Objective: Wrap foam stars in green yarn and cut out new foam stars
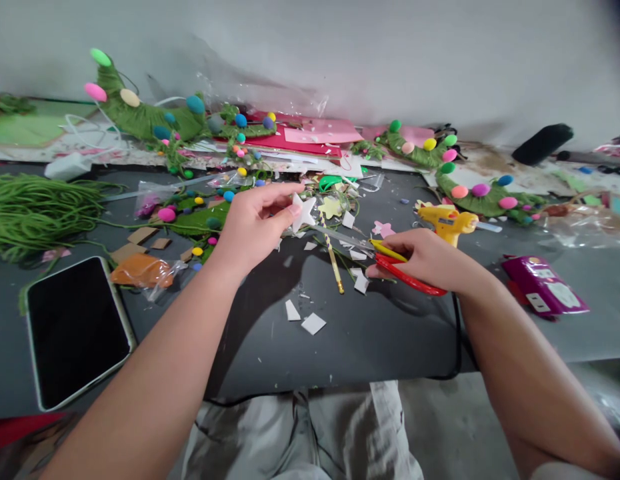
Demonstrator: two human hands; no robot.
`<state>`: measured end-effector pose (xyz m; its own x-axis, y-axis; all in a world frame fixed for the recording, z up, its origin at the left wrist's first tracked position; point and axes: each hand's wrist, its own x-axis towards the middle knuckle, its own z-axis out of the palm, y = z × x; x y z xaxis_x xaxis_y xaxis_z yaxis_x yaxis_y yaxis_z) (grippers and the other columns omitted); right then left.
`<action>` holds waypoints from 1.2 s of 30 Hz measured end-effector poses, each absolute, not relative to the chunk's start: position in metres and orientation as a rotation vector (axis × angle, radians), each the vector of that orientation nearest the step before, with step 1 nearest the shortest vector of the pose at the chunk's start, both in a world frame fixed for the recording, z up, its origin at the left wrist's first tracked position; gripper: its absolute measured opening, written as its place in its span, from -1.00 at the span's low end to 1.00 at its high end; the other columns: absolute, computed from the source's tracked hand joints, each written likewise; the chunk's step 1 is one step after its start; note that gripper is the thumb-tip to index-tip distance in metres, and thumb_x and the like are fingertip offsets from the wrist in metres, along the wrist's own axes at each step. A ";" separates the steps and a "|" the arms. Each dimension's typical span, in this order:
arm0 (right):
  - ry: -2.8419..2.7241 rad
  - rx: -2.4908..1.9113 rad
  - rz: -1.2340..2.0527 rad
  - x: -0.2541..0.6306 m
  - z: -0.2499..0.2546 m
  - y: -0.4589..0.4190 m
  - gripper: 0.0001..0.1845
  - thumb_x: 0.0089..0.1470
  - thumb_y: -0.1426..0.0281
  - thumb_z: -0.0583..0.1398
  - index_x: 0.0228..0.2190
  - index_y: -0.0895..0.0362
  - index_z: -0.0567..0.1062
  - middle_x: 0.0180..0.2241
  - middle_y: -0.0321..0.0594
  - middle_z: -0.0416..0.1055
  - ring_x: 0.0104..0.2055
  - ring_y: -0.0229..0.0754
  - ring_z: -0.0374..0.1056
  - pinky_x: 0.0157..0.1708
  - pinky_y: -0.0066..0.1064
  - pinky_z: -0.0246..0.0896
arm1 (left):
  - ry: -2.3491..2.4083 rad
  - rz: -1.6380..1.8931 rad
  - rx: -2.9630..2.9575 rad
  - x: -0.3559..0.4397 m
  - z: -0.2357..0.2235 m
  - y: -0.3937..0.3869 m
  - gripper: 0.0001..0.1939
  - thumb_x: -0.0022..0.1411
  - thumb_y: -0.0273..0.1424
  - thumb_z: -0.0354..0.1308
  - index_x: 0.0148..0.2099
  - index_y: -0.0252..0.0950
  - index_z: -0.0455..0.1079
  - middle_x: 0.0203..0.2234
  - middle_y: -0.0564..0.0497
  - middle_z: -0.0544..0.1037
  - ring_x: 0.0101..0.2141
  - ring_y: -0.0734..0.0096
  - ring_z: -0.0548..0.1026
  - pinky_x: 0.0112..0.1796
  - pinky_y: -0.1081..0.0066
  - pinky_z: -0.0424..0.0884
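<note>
Between its thumb and fingers, my left hand [257, 223] pinches a small white star [304, 212] above the table. My right hand [425, 257] grips scissors [407, 272] with red and yellow handles, the blades pointing left toward the star. Beneath the blades lies a pencil [336, 267] with a gold end. White offcuts [314, 324] are scattered on the dark table below. Just beyond the star is a pale yellow cutout [331, 207], and a pink cutout [384, 229] lies near the scissors. Whether the blades touch the star is hard to tell.
A yellow glue gun [447, 221] sits behind my right hand, its black cable running off the front edge. At right lies a purple packet [544, 285]. At left are a tablet [79, 333], an orange packet [143, 270] and green yarn [37, 210]. Green wrapped shapes [150, 120] with coloured balls line the back.
</note>
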<state>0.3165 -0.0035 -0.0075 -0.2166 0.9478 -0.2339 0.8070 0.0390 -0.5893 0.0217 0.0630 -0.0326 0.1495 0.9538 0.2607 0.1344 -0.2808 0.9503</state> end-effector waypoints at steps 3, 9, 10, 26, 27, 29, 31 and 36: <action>-2.088 -1.827 0.929 0.318 -0.007 -0.003 -0.27 -0.10 -0.21 0.45 -0.62 0.09 0.28 -0.59 -0.38 0.09 -0.48 -0.27 0.00 -0.51 -0.36 -0.11 | 1.087 1.225 1.586 0.023 -0.033 0.063 -0.67 0.22 -0.36 0.42 0.05 -0.18 0.70 -0.27 -0.03 0.69 -0.26 0.25 0.60 -0.13 0.22 0.54; -2.111 -1.844 0.841 0.317 -0.007 -0.003 -0.28 -0.11 -0.23 0.44 -0.65 0.09 0.31 -0.62 -0.36 0.10 -0.51 -0.28 0.01 -0.52 -0.34 -0.19 | 1.103 1.233 1.563 0.024 -0.029 0.062 -0.68 0.21 -0.38 0.40 0.04 -0.20 0.69 -0.25 -0.03 0.70 -0.24 0.27 0.61 -0.17 0.29 0.54; -2.112 -1.852 0.847 0.317 -0.007 -0.002 -0.29 -0.11 -0.22 0.44 -0.65 0.09 0.32 -0.63 -0.36 0.12 -0.51 -0.27 0.02 -0.52 -0.34 -0.18 | 1.104 1.235 1.563 0.024 -0.029 0.063 -0.68 0.21 -0.38 0.40 0.03 -0.21 0.69 -0.26 -0.02 0.70 -0.24 0.27 0.62 -0.19 0.31 0.53; -1.297 -1.447 1.204 0.290 -0.025 0.005 -0.38 -0.13 -0.06 0.56 -0.42 0.06 0.38 -0.24 -0.08 0.66 -0.22 -0.01 0.59 -0.22 -0.25 0.48 | 0.967 1.099 1.108 0.049 -0.026 0.047 -0.66 0.07 -0.39 0.50 -0.15 -0.28 0.46 -0.34 0.02 0.61 -0.32 0.25 0.69 -0.13 0.16 0.68; -1.252 -1.356 1.238 0.285 -0.025 0.004 -0.39 -0.14 0.00 0.57 -0.41 0.06 0.38 -0.20 -0.09 0.66 -0.16 0.00 0.60 -0.16 -0.23 0.50 | 0.948 1.066 1.102 0.053 -0.028 0.043 -0.66 0.07 -0.40 0.50 -0.16 -0.28 0.46 -0.34 0.02 0.62 -0.31 0.25 0.70 -0.12 0.15 0.69; -1.213 -1.246 1.269 0.279 -0.027 0.002 -0.40 -0.19 0.09 0.61 -0.41 0.07 0.38 -0.22 -0.14 0.65 -0.20 -0.07 0.57 -0.17 -0.25 0.49 | 0.923 1.014 1.100 0.062 -0.031 0.037 -0.68 0.08 -0.41 0.50 -0.17 -0.30 0.47 -0.34 0.03 0.62 -0.32 0.27 0.71 -0.11 0.17 0.71; -1.222 -1.224 1.234 0.276 -0.028 0.002 -0.39 -0.26 0.15 0.63 -0.44 0.08 0.37 -0.31 -0.22 0.61 -0.30 -0.16 0.49 -0.24 -0.30 0.42 | 0.906 0.975 1.099 0.068 -0.034 0.032 -0.70 0.08 -0.41 0.51 -0.18 -0.31 0.48 -0.33 0.04 0.61 -0.33 0.30 0.71 -0.10 0.19 0.71; -1.254 -1.266 1.159 0.278 -0.026 0.003 -0.42 -0.25 0.18 0.62 -0.47 0.08 0.37 -0.39 -0.28 0.57 -0.37 -0.20 0.43 -0.33 -0.33 0.31 | 0.899 0.947 1.092 0.074 -0.037 0.030 -0.69 0.06 -0.41 0.53 -0.21 -0.32 0.50 -0.30 0.04 0.61 -0.36 0.35 0.69 -0.12 0.21 0.72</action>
